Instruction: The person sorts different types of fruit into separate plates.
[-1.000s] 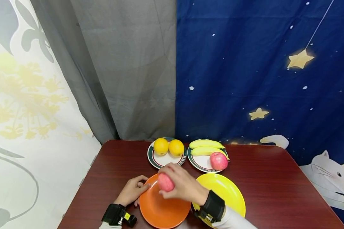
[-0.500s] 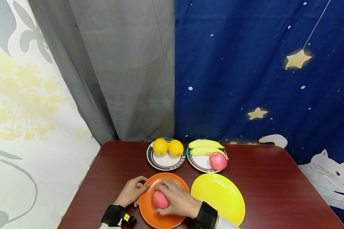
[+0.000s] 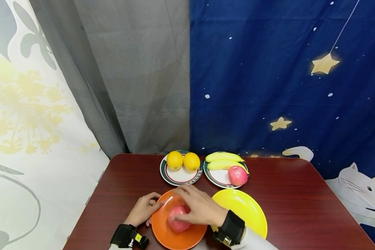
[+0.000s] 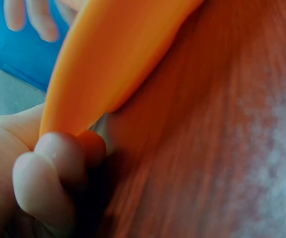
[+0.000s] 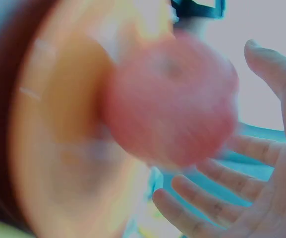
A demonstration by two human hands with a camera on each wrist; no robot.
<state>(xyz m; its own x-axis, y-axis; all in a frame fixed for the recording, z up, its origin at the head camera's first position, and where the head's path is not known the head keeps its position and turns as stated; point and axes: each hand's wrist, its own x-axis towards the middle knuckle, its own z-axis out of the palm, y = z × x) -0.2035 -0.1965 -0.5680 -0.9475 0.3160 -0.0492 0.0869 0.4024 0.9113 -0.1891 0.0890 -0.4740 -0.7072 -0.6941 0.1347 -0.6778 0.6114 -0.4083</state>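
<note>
Left hand [image 3: 142, 209] pinches orange plate [image 3: 162, 233] rim at about 9–10 o'clock; firm hold there should stop sliding. Apple [image 3: 178, 225] is mid-plate. Right hand [image 3: 202, 206] at apple's 2 o'clock: fingers spread, thumb clear; can't tell if fingertips touch. Best lift away slowly, round fruit may roll. Mind strap [image 3: 233, 225] over yellow plate [image 3: 251, 211], 3 o'clock. Oranges [image 3: 191, 161], 12 o'clock, well apart.

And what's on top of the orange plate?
A pinkish-red apple is on the orange plate, with the right hand over part of both. The apple covers the bit right beneath it, so I can't see there.
</note>
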